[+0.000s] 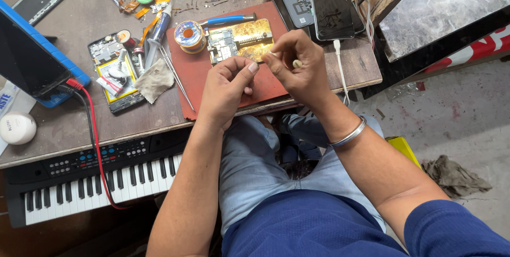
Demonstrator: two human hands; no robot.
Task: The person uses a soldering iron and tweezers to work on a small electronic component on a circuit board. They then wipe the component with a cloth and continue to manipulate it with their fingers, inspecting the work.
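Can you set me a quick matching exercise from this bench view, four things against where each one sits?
Things:
1. round solder wire spool
2. crumpled grey cloth
3. black-and-white electronic keyboard
4. silver metal bangle

Places:
A. on the person's right wrist
B. below the front edge of the wooden bench
C. at the top left corner of the red work mat
D. on the bench beside the opened phone with the yellow battery

Pairs: 1-C, 2-D, 3-B, 4-A
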